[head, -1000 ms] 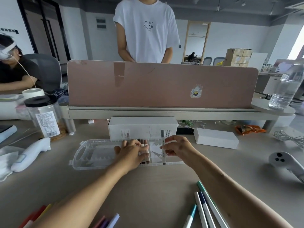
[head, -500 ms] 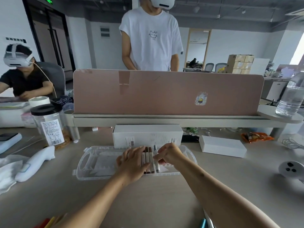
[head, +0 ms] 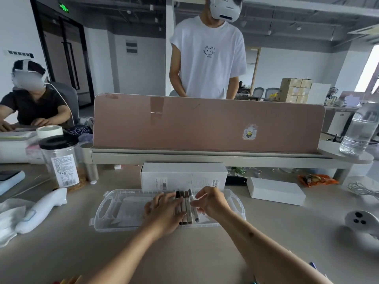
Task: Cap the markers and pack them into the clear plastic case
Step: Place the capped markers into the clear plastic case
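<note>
We are packing: left hand (head: 164, 212) flat on the markers (head: 187, 204) in the case (head: 106, 210), right hand (head: 212, 201) loosely curled, gripping nothing, beside the outermost; next, we likely fetch another.

This is an open-plan office. A pink divider (head: 205, 124) stands along the far edge of a long desk (head: 205, 253). The shelf (head: 205, 158) at its foot carries a water bottle (head: 361, 128) at the right end. Behind the divider stands a person (head: 207, 58) in a headset. Left of it a second person (head: 34, 107) sits at the next desk. Farther behind, to the right, are swivel chairs (head: 264, 92) and stacked cartons (head: 294, 90). Behind and to the left, glass doors (head: 67, 64) stand under a green exit sign (head: 64, 7). Above is a bare ceiling (head: 287, 9) with exposed pipes.
</note>
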Demonstrator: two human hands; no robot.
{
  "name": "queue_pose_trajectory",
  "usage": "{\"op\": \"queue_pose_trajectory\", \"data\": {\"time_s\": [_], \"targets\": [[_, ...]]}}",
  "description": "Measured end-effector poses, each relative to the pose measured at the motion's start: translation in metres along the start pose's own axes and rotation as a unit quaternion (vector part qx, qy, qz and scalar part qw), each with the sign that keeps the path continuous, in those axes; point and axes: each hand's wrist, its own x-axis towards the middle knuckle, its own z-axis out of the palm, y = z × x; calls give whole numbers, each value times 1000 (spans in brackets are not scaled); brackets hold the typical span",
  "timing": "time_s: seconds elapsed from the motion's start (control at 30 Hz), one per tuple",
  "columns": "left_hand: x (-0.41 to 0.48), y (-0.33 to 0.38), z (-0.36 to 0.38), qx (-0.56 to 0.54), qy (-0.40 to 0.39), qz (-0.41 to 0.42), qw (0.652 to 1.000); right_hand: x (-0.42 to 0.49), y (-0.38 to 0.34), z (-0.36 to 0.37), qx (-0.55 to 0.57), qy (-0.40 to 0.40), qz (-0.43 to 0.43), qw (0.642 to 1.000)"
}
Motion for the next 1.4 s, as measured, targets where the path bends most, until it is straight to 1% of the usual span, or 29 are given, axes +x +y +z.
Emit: {"op": "queue_pose_trajectory", "data": {"time_s": [0.17,0.23,0.33,0.4,0.5,0.57,0.63,0.73,0.8,0.87,0.97,1.0,1.03,1.13,1.23,1.3,1.4], "targets": [[-1,-1,-1,-8,1,-1,1000,2,3,2,13,1,-14,1000],[-1,-2,-1,-7,-3,-1,1000,2,6,-1,-3,1,-36,999],[0,-2,-1,1,-5,3,1000,-2,9,-6,-97,-16,-83,992],[0,-2,-1,-5,-9,4,1000,-6,11,-11,-161,-31,-93,982],[0,-2,-2,-20,-13,3,1000,-13,9,-16,-243,-24,-100,965],[-3,-1,-2,-38,6,9,999,-14,5,-16,-281,-30,-103,954],[-6,-1,-4,-92,62,19,994,-15,2,-13,-289,-40,-99,951],[-7,-7,-8,-209,169,30,963,-18,2,-11,-312,-42,-97,944],[-11,-11,-9,-264,209,34,941,-21,4,-10,-341,-37,-105,933],[-19,-9,-13,-280,211,19,936,-25,8,-9,-355,-34,-104,928],[-31,0,-20,-257,154,-15,954,-31,12,-12,-401,-63,-105,908],[-35,4,-23,-250,129,-26,959,-35,12,-15,-393,-71,-102,911],[-39,9,-26,-243,111,-34,963,-39,11,-19,-368,-71,-101,922],[-56,30,-35,-224,95,-38,969,-56,12,-36,-242,-32,-121,962],[-77,59,-36,-214,70,-16,974,-76,25,-57,-172,1,-165,971],[-91,78,-31,-201,49,4,978,-93,35,-69,-146,18,-173,974],[-115,99,-22,-183,20,28,983,-119,51,-83,-68,48,-173,981]]}}
